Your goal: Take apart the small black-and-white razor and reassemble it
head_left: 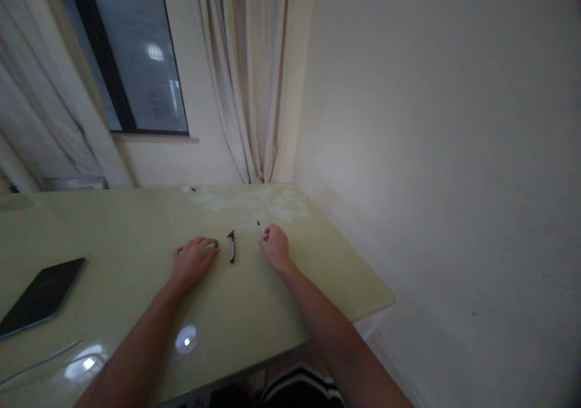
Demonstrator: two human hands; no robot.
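My left hand (194, 261) rests low over the table, its thumb and fingertips closed round a small dark piece (216, 244) whose kind is too small to tell. Between my two hands lies a razor (232, 248), with its head pointing to the far side and its grey and black handle toward me. To its right, my right hand (276, 248) is closed in a pinch near the tabletop. Just past its fingertips shows a small dark bit (258, 223) with something pale beside it; whether the fingers hold these is unclear.
The glossy pale-green table (254, 323) ends at a wall on the right. A dark flat laptop-like case (43, 296) lies at the left, with a thin pale cable (40, 362) nearer me. A small black item (193, 189) sits at the far edge, below the curtains (249, 81).
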